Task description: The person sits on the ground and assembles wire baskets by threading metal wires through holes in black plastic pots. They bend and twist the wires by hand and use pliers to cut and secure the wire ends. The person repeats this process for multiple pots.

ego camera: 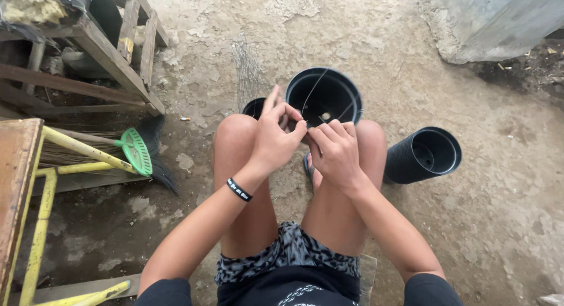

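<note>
Left hand (271, 143) and right hand (336, 153) are both closed in a fingertip pinch on a thin wire (313, 90), held above our knees, right in front of the upright black pot (324, 97). The wire runs up from the fingers across the pot's mouth; its far end is too fine to trace. Our read: very light, springy, bends easily but kinks for good, and slippery at that gauge, so grip close to the working point with thumb and forefinger, hands just beside each other. Ends are likely sharp. A second black pot (423, 155) lies on its side on the concrete ground (499, 212) to the right, well apart. A smaller dark pot (254, 107) sits touching the upright one on its left. Broom with green head (137, 150) lies left, near the wooden frame (111, 59).
</note>
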`<state>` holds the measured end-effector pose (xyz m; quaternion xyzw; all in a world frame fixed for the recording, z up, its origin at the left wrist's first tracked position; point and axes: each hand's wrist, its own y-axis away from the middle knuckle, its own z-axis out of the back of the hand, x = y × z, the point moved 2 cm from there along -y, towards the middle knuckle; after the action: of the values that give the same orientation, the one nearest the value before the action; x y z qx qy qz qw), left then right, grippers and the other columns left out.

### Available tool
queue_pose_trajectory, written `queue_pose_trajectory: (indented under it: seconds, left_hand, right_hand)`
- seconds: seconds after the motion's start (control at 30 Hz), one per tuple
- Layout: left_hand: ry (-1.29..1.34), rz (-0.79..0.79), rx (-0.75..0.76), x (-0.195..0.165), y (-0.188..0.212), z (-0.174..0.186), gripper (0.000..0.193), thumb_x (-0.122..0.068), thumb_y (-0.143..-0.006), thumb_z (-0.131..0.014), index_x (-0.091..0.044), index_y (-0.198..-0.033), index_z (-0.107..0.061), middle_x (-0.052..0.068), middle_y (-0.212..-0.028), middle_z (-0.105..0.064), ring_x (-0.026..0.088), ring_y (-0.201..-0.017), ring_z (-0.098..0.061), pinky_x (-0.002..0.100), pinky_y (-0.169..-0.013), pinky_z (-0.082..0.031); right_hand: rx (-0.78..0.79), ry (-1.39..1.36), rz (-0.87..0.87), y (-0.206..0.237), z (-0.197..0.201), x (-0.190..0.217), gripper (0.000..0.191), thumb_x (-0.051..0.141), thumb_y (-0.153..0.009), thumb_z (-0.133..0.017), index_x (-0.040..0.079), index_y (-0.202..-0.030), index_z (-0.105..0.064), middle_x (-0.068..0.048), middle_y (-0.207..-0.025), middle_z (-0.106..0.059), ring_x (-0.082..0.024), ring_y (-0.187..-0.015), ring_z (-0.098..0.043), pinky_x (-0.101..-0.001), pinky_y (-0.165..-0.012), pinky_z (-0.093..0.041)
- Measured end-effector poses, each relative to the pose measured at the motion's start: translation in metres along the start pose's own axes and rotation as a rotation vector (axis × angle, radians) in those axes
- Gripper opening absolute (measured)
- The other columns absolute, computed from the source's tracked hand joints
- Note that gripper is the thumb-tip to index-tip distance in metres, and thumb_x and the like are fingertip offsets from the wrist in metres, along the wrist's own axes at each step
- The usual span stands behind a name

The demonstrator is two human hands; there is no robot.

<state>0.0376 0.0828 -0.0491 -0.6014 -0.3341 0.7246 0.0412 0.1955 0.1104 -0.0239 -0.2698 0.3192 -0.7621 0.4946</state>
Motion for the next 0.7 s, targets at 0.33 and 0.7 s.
queue_pose_trajectory:
  seconds: [0.33,0.7]
  left_hand:
    - [0.109,0.237,-0.075,0.028,-0.002,-0.008,0.023,0.005,-0.079,-0.063,-0.004,-0.094,-0.05,0.004,-0.1,-0.062,0.002,-0.084,-0.053,0.02,-0.068,-0.046]
    - [0.439,0.428,-0.178,0.037,0.003,-0.008,0.044,0.005,-0.084,-0.061,-0.008,-0.121,-0.042,0.005,-0.116,-0.062,0.008,-0.103,-0.068,0.024,-0.085,-0.06]
  right_hand:
    - [0.035,0.246,0.028,0.004,-0.018,0.019,0.005,0.008,-0.086,-0.07,0.008,-0.088,-0.065,-0.002,-0.09,-0.064,-0.019,-0.084,-0.058,-0.0359,-0.078,-0.039]
    - [0.082,0.383,0.042,0.002,-0.021,0.021,0.014,0.009,-0.086,-0.063,0.006,-0.098,-0.07,-0.001,-0.088,-0.062,-0.019,-0.086,-0.056,-0.035,-0.081,-0.04]
